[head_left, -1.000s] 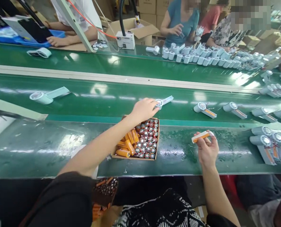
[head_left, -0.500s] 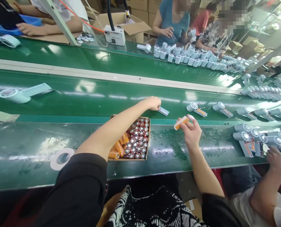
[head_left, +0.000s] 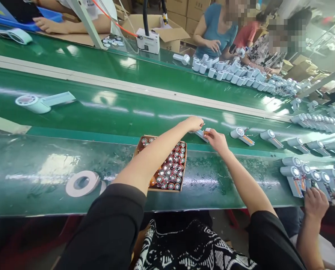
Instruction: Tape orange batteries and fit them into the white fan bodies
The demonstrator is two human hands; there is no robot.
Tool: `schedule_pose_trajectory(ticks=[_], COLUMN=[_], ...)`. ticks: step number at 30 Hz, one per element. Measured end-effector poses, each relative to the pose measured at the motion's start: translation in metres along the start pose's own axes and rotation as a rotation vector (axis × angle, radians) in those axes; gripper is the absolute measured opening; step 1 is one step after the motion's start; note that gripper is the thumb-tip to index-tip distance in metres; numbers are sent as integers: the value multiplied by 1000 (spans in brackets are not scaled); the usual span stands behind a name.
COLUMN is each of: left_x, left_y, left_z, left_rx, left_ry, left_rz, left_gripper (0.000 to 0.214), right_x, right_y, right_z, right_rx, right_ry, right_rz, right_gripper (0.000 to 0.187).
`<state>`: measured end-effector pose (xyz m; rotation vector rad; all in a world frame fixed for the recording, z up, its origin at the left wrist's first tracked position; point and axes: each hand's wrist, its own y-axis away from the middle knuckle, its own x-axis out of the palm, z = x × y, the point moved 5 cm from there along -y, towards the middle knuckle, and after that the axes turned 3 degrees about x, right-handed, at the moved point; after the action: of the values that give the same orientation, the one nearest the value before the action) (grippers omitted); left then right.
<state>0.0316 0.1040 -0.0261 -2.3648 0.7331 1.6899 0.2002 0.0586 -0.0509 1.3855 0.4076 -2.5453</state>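
Observation:
My left hand is closed around a pale blue handheld fan on the belt. Only its open handle shows; the hand hides the head. Held in the closed fingers of my right hand is an orange battery, mostly covered by them, right at that handle. Under my left forearm stands a cardboard box full of orange batteries with their ends up and red wires.
A roll of white tape lies on the bench at left. Another fan sits on the belt. Rightward, fans with orange batteries stand in a row. A co-worker's hand touches grouped fans. Many fan parts line the far belt.
My right hand has moved up and left, bringing the battery to the fan handle beside my left hand. The view has shifted, so surroundings appear farther right.

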Motion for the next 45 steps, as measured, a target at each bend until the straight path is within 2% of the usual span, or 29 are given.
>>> schedule_pose_trajectory(ticks=[5, 9, 13, 18, 22, 25, 27, 28, 30, 31, 33, 35, 36, 37, 38, 40, 42, 45], left_x=[6, 10, 11, 11, 1, -20, -35, -39, -34, -26, 2, 38, 56, 74, 89, 109, 116, 105], left_y=[-7, -15, -21, -18, -12, 6, 42, 70, 147, 195, 299, 402, 446, 479, 504, 531, 534, 522], left_z=[0, 0, -2, -14, -30, -36, -30, -24, -7, 4, 36, 69, 79, 83, 84, 80, 81, 94], left_rx=[-23, -44, -60, -69, -47, -16, 9, 24, 35, 44, -87, -361, -464, -500, -506, -514, -560, -628], left_ry=[26, 27, 33, 52, 91, 133, 162, 177, 203, 233, 235, 81, -44, -158, -249, -342, -368, -400], left_rz=[-8, -16, -15, -9, -18, -80, -155, -204, -315, -422, -640, -880, -940, -925, -896, -799, -691, -517], left_gripper=[32, 33, 30, 15, 22, 27, 41, 45, 46, 43, 33, 42, 55, 65, 72, 76, 67, 41], right_x=[-4, -7, -8, -10, -27, -45, -54, -57, -61, -62, -59, -51, -47, -44, -41, -37, -29, -13], right_y=[5, 3, -1, -8, -13, -4, 12, 24, 53, 70, 106, 137, 148, 155, 158, 150, 132, 112], right_z=[15, 27, 30, 30, 37, 35, 21, 10, -19, -35, -62, -71, -68, -61, -50, -20, 20, 94], right_rx=[70, 84, 92, 136, 108, 62, 43, 46, 94, 137, 228, 266, 255, 225, 178, 55, -84, -293], right_ry=[447, 570, 568, 475, 397, 322, 279, 228, 67, -22, -162, -223, -246, -263, -275, -304, -365, -471], right_rz=[129, 251, 335, 397, 338, 273, 238, 210, 114, 53, -53, -96, -106, -115, -123, -139, -141, -87], right_gripper=[30, 35, 46, 45, 46, 44, 38, 36, 39, 41, 48, 50, 48, 44, 39, 28, 22, 19])
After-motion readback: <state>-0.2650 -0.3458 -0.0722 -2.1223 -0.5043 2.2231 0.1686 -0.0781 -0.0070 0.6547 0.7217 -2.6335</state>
